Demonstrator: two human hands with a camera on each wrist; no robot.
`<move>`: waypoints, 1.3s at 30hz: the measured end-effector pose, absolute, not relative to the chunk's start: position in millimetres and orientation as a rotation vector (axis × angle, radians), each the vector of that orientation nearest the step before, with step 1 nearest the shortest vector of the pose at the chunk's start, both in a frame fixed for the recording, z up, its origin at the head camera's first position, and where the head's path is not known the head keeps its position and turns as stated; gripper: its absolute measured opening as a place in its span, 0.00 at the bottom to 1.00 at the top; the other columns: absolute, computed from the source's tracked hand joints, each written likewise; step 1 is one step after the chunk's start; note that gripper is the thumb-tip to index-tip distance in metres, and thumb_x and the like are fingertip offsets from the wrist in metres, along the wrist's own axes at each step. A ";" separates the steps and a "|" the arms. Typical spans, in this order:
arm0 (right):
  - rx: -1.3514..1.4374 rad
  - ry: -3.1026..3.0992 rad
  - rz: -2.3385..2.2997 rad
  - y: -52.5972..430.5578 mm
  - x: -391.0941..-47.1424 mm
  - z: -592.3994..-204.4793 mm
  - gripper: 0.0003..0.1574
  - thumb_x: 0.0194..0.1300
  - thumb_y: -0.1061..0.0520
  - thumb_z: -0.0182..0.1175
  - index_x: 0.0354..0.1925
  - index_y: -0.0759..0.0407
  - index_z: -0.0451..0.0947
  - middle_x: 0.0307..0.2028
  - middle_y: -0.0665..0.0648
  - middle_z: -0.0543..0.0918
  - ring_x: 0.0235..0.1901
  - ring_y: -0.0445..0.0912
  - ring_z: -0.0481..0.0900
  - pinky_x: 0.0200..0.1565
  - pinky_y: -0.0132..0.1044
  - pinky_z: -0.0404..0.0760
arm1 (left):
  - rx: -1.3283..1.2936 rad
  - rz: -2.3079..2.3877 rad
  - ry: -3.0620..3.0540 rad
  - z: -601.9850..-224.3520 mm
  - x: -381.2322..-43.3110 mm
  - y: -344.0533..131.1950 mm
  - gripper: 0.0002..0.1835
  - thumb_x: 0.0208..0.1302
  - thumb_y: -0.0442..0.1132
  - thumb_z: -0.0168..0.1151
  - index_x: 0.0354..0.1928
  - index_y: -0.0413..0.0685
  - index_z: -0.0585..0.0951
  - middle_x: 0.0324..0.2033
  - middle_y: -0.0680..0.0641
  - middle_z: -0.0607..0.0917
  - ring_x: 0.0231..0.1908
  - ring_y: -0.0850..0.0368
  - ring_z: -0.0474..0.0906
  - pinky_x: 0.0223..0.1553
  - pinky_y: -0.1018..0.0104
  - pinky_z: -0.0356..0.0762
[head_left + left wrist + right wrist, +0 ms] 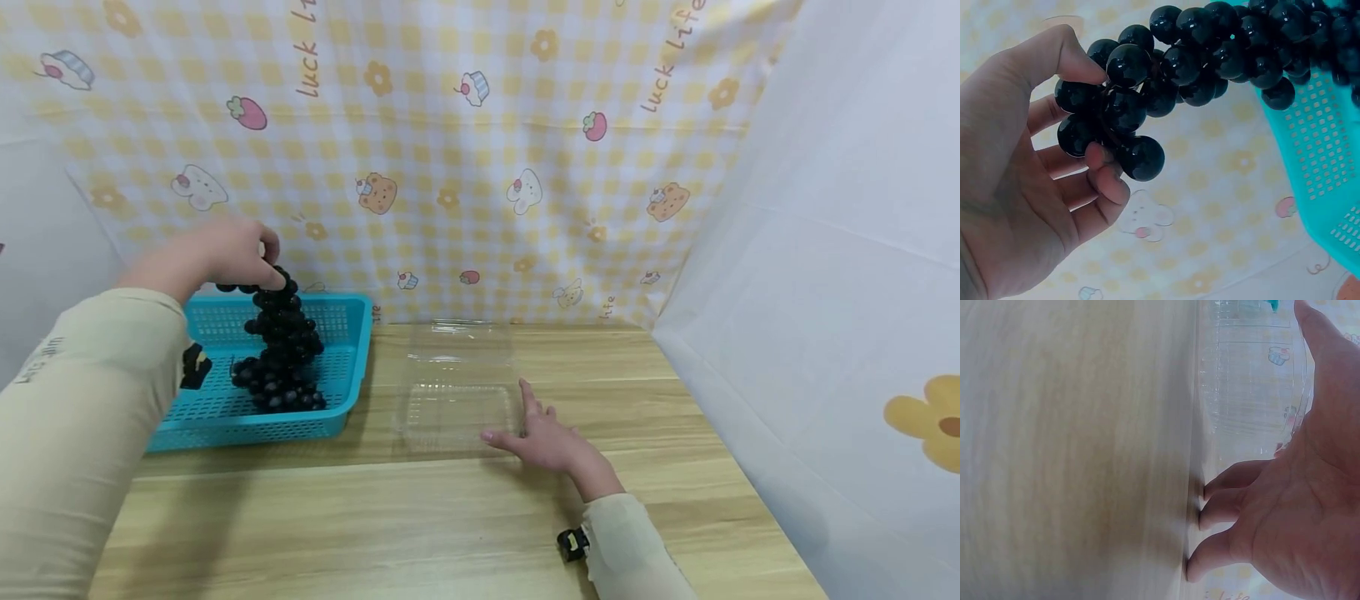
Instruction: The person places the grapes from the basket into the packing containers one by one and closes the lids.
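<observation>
My left hand [236, 250] grips the upper end of a bunch of dark grapes [281, 333], its thumb and fingers curled round several of them in the left wrist view. The bunch [1210, 56] hangs over a turquoise plastic basket [363, 350], with its lower grapes down inside. My right hand [547, 437] is at the right side of a clear plastic clamshell box [457, 408], thumb and fingers spread. In the right wrist view its fingertips [1196, 572] rest on the tabletop, beside the clear wall of the box.
The light wooden table [375, 533] ends at the back against a checked cloth [450, 150] printed with cartoons. The lid [457, 342] of the box stands open toward that cloth. A white sheet [810, 292] hangs on the right.
</observation>
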State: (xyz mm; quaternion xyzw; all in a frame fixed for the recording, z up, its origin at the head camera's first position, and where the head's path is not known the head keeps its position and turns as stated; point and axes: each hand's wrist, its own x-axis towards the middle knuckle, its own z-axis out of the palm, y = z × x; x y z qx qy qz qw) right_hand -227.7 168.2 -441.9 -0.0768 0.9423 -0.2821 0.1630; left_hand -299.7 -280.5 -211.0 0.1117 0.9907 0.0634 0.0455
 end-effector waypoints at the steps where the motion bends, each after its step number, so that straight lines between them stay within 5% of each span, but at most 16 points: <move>1: -0.219 2.686 -0.805 168.2 -227.9 -442.1 0.82 0.59 0.12 0.58 0.87 0.47 0.26 0.84 0.68 0.50 0.83 0.73 0.43 0.73 0.85 0.45 | 0.339 0.196 3.031 -207.8 -298.8 -280.4 0.14 0.68 0.46 0.69 0.42 0.43 0.80 0.22 0.47 0.74 0.24 0.49 0.70 0.28 0.57 0.66; 9: -0.222 2.688 -0.811 168.5 -230.1 -445.3 0.82 0.60 0.12 0.58 0.87 0.46 0.26 0.85 0.65 0.48 0.83 0.73 0.42 0.74 0.84 0.46 | 0.357 0.167 3.101 -186.5 -295.9 -275.4 0.18 0.70 0.50 0.67 0.49 0.42 0.79 0.21 0.46 0.80 0.25 0.49 0.74 0.28 0.57 0.69; 21: -0.215 2.675 -0.826 168.5 -228.1 -445.3 0.82 0.60 0.12 0.59 0.87 0.46 0.26 0.85 0.67 0.48 0.84 0.72 0.41 0.74 0.84 0.43 | 0.368 0.071 3.232 -155.6 -286.7 -250.8 0.21 0.67 0.53 0.67 0.50 0.44 0.80 0.17 0.49 0.74 0.23 0.49 0.72 0.27 0.59 0.68; 39: -0.226 2.679 -0.830 169.1 -227.1 -444.2 0.82 0.60 0.12 0.59 0.87 0.46 0.25 0.86 0.64 0.46 0.83 0.73 0.41 0.73 0.85 0.43 | 0.493 0.140 3.341 -129.9 -260.5 -198.0 0.20 0.67 0.51 0.67 0.53 0.47 0.81 0.46 0.35 0.87 0.32 0.46 0.77 0.31 0.56 0.72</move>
